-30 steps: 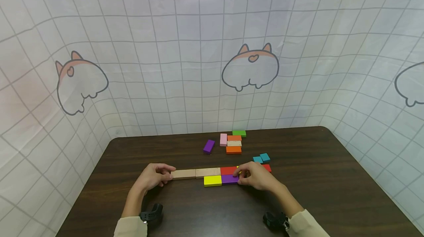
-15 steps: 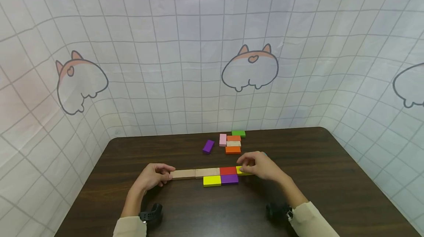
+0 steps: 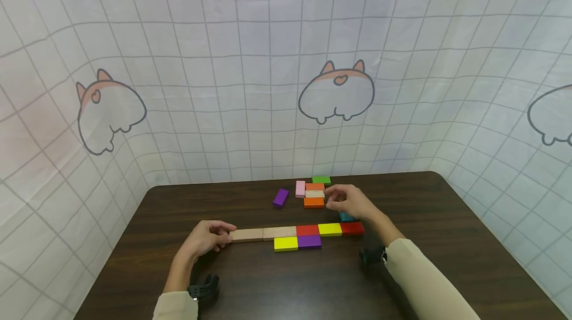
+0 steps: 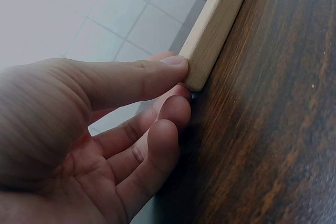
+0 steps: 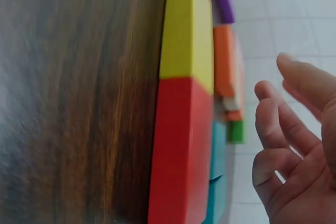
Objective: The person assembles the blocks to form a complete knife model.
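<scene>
My left hand pinches the left end of a plain wooden block between thumb and index finger; the left wrist view shows the thumb on its near side. To the right in the same row lie a second wooden block, a red block, a yellow block and a darker red block. In front sit a yellow block and a purple block. My right hand, empty with loosely bent fingers, hovers beside the orange block and a wooden block.
Behind the row, a loose purple block, a pink block, another orange block and a green block lie on the dark table. Teal blocks are partly covered by my right hand. A gridded curtain stands behind.
My right hand has moved back from over the purple and red blocks, past the yellow one, to beside the orange pile. The left hand stays on the wooden block.
</scene>
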### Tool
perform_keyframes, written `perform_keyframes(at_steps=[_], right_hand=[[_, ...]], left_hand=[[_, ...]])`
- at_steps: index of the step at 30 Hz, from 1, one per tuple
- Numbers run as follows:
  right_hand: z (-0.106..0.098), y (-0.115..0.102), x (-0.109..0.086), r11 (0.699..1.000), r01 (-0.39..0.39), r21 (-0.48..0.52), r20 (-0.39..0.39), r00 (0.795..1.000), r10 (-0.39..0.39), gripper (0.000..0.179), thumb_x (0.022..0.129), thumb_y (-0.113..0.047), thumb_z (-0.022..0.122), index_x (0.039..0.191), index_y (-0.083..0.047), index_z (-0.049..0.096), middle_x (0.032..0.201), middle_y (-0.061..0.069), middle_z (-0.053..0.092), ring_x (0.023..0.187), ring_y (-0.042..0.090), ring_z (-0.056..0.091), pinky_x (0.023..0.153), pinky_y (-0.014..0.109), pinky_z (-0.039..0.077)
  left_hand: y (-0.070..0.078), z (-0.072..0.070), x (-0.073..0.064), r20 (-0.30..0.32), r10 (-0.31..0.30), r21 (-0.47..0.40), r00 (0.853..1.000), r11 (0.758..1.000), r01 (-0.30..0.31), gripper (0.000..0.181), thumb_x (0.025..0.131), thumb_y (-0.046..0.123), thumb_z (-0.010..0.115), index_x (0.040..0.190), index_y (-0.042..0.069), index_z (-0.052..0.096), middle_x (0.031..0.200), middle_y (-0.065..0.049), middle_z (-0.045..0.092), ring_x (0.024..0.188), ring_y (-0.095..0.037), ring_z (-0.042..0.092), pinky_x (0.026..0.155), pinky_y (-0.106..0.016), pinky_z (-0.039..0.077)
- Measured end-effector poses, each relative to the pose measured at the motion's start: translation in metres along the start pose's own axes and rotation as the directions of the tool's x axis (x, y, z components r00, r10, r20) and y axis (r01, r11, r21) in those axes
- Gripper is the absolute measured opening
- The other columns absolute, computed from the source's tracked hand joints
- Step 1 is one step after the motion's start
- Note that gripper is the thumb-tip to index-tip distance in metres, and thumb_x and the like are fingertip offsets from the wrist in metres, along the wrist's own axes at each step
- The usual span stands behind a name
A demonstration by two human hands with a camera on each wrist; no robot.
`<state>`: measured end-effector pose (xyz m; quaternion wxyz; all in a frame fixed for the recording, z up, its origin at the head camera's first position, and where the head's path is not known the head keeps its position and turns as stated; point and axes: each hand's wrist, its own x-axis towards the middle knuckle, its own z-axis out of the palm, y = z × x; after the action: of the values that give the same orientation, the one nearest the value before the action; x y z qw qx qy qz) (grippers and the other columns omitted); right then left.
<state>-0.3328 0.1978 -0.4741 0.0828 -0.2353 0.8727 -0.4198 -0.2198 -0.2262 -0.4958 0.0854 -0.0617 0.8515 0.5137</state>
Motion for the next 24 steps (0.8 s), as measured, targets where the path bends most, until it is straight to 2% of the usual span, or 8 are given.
perform_keyframes(at_steps=[4, 13, 24], right_hand=[[0.001, 0.005, 0.011, 0.999, -0.003, -0.034, 0.027, 1.0, 0.004, 0.04, 0.095, -0.014, 0.073, 0.132, -0.002, 0.065, 0.101, 0.01, 0.071, 0.081, 0.02, 0.063, 0.072, 0.032, 0.055], [0.01, 0.015, 0.027, 0.993, -0.085, -0.076, 0.062, 0.994, 0.09, 0.031, 0.094, -0.015, 0.075, 0.124, -0.008, 0.07, 0.097, 0.006, 0.069, 0.08, 0.018, 0.06, 0.074, 0.032, 0.054], [0.016, 0.016, 0.033, 0.99, -0.137, -0.022, 0.041, 0.99, 0.138, 0.023, 0.092, -0.008, 0.075, 0.115, -0.005, 0.071, 0.087, 0.008, 0.063, 0.07, 0.018, 0.057, 0.067, 0.03, 0.049]], left_hand=[[0.0, -0.001, 0.0, -0.002, 0.0, 0.002, 1.0, 1.0, 0.0, 0.021, 0.091, 0.004, 0.074, 0.112, 0.006, 0.078, 0.082, -0.006, 0.069, 0.07, -0.02, 0.063, 0.064, -0.033, 0.053], [0.002, 0.0, -0.002, -0.003, 0.0, 0.004, 1.0, 1.0, 0.0, 0.022, 0.091, 0.005, 0.075, 0.112, 0.006, 0.078, 0.084, -0.007, 0.069, 0.071, -0.021, 0.063, 0.064, -0.034, 0.053], [0.001, 0.0, 0.0, -0.006, 0.001, 0.004, 1.0, 1.0, 0.0, 0.022, 0.09, 0.003, 0.074, 0.111, 0.007, 0.078, 0.082, -0.006, 0.069, 0.07, -0.021, 0.062, 0.063, -0.034, 0.052]])
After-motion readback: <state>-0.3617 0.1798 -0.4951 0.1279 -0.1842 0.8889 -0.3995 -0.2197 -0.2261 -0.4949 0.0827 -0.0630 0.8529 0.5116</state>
